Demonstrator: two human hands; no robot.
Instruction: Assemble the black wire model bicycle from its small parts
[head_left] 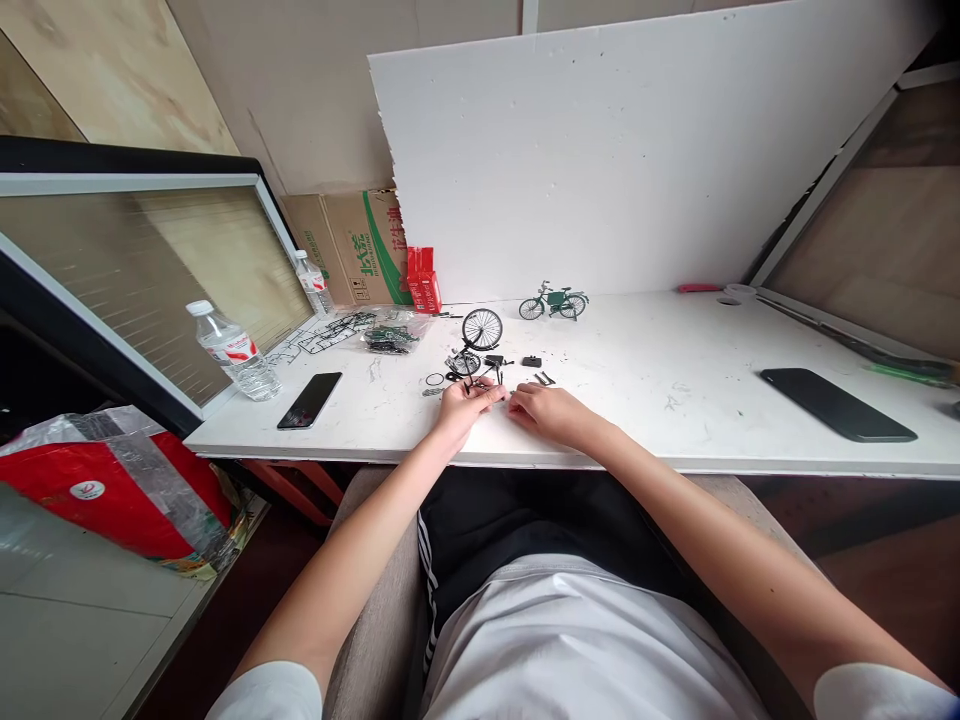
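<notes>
My left hand (463, 412) is closed in a pinch on a thin black model bicycle part (500, 376), whose bars stick up past the fingers. Close beside it, the curled fingers of my right hand (553, 412) are pressed together near my left thumb; anything in them is hidden. Just beyond my hands lie a black spoked wheel (482, 329), a second wheel piece (463, 363), a thin black ring (435, 379), a small black block (532, 361) and some short black sticks (545, 379). Farther back stands a green model bicycle (553, 301).
On the white table (637, 400), a phone (310, 400), water bottle (234, 350), bagged parts (391, 338) and black part frames (337, 330) lie left. Behind them stand a red box (424, 282) and a carton (349, 250). A dark flat case (836, 404) lies right.
</notes>
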